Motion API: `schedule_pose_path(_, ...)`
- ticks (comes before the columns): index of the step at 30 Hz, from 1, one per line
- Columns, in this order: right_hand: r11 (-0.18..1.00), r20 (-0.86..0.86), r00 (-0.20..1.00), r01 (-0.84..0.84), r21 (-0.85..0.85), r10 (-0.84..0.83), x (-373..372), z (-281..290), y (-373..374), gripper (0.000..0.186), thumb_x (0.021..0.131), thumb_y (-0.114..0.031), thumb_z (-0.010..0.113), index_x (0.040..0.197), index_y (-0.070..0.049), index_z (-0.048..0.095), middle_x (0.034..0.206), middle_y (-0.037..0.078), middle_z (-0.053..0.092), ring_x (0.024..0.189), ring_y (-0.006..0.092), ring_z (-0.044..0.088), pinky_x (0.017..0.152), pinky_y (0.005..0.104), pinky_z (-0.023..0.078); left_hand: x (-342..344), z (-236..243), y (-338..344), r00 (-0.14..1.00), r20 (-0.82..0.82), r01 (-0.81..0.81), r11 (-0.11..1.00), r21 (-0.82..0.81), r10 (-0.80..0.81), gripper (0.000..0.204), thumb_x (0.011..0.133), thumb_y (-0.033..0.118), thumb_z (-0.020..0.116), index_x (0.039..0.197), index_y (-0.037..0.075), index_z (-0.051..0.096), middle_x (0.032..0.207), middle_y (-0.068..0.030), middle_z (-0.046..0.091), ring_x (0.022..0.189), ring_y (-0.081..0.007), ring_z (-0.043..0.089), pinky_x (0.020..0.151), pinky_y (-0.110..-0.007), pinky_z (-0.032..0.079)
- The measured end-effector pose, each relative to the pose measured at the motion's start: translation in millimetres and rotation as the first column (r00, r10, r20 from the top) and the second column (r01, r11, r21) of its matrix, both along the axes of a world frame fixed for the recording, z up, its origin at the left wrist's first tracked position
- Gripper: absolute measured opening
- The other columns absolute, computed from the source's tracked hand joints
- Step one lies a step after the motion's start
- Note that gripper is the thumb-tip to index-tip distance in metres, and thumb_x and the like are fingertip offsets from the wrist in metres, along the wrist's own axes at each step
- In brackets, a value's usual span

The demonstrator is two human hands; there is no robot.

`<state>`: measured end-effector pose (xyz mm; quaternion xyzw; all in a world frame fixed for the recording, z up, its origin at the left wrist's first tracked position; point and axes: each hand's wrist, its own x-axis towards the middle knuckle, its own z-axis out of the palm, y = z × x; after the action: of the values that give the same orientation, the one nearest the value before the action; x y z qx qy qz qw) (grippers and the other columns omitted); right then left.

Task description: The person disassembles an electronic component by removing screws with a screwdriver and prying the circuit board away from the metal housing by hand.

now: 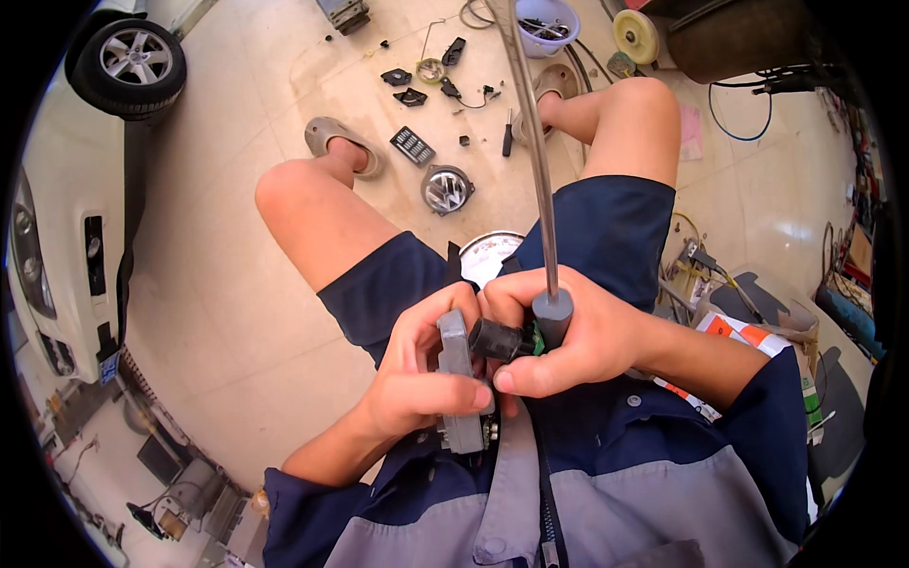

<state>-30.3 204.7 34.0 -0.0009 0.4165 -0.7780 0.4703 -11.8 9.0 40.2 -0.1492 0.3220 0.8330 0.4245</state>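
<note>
My left hand (412,364) is closed around a flat grey housing (461,379), held on edge in front of my chest, with a small metallic fitting at its lower end. My right hand (587,331) grips the grey handle of a screwdriver (553,317), whose long metal shaft points away from me over my lap. Between that hand's thumb and fingers there is also a black cylindrical part (499,339) with a bit of green board at its base. The cylinder's free end is close beside the grey housing; whether they touch, I cannot tell.
On the tiled floor between my feet lie a round car emblem (447,189), a slotted black plate (413,146), a small screwdriver (507,134) and several black parts. Farther off stands a lavender basin (546,26). A white car (80,208) is at the left, with a wheel (131,59).
</note>
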Motion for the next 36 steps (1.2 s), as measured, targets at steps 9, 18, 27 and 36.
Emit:
schedule_pose_path(9, 0.993, 0.039, 0.999, 0.022, 0.118, -0.027, -5, -6, -2, 0.037, 0.083, -0.02, 0.075, 0.072, -0.009, 0.041, 0.058, 0.004, 0.056, 0.048, 0.0082, 0.053, 0.044, 0.0225, 0.04, -6, -12, -15, 0.985, -0.054, 0.153, 0.971, -0.183, -0.165, 0.034, 0.077, 0.005, 0.066, 0.107, 0.001, 0.051, 0.098, -0.0079, 0.059, 0.087, -0.0176, 0.062, 0.08, -0.033, 0.053)
schedule_pose_path(18, 0.93, -0.021, 0.993, 0.118, 0.348, -0.118, -19, 4, -9, 0.033, 0.085, -0.028, 0.076, 0.077, -0.007, 0.051, 0.058, 0.001, 0.055, 0.048, 0.0064, 0.05, 0.045, 0.0216, 0.036, -6, -21, -9, 0.993, -0.102, 0.014, 0.923, -0.385, -0.058, 0.037, 0.097, 0.023, 0.046, 0.123, -0.004, 0.049, 0.098, -0.0097, 0.061, 0.081, -0.0123, 0.058, 0.071, -0.025, 0.047)
schedule_pose_path(27, 0.942, 0.068, 0.971, 0.204, 0.266, -0.229, -13, -6, -16, 0.033, 0.083, -0.027, 0.078, 0.076, -0.007, 0.052, 0.065, 0.0, 0.057, 0.05, 0.0043, 0.049, 0.045, 0.0202, 0.035, -5, -17, 6, 0.998, -0.053, 0.005, 0.908, -0.418, -0.03, 0.053, 0.093, 0.043, 0.038, 0.116, -0.004, 0.048, 0.076, -0.0243, 0.062, 0.049, -0.0234, 0.059, 0.039, -0.03, 0.049)
schedule_pose_path(36, 0.95, 0.055, 0.961, 0.259, 0.174, -0.272, -15, 3, -17, 0.032, 0.084, -0.027, 0.077, 0.078, -0.006, 0.053, 0.063, 0.0, 0.057, 0.049, 0.0041, 0.049, 0.044, 0.02, 0.034, -4, -14, 7, 0.995, -0.078, -0.084, 0.895, -0.439, 0.056, 0.051, 0.091, 0.04, 0.045, 0.115, -0.005, 0.05, 0.077, -0.019, 0.061, 0.05, -0.021, 0.059, 0.04, -0.03, 0.049)
